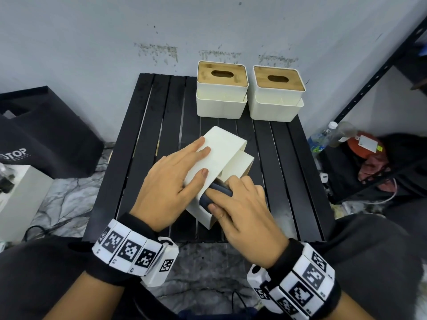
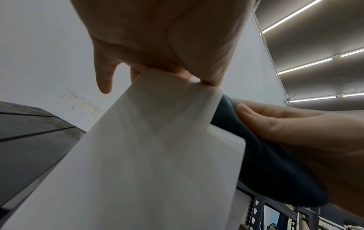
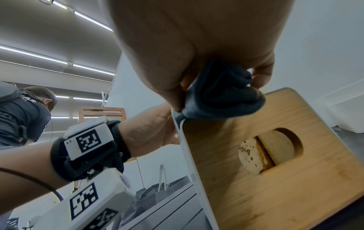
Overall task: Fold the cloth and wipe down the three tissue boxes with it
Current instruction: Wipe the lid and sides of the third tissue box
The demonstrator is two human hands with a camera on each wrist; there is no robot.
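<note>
One white tissue box (image 1: 221,153) lies tipped on its side in the middle of the black slatted table (image 1: 143,146). My left hand (image 1: 182,169) rests on its upper face with fingers straight, steadying it. My right hand (image 1: 231,197) grips a bunched dark blue cloth (image 1: 217,192) against the box's near edge. In the right wrist view the cloth (image 3: 222,96) sits at the corner of the wooden lid (image 3: 275,171). In the left wrist view the cloth (image 2: 265,163) is pressed to the white side (image 2: 157,155). Two more boxes (image 1: 221,100) (image 1: 276,105) stand upright at the back.
A black bag (image 1: 46,139) and a white block (image 1: 20,199) sit on the floor to the left. A dark metal shelf (image 1: 369,93) with a bottle (image 1: 323,137) and a red object (image 1: 365,146) stands on the right. Another person (image 3: 25,112) is behind.
</note>
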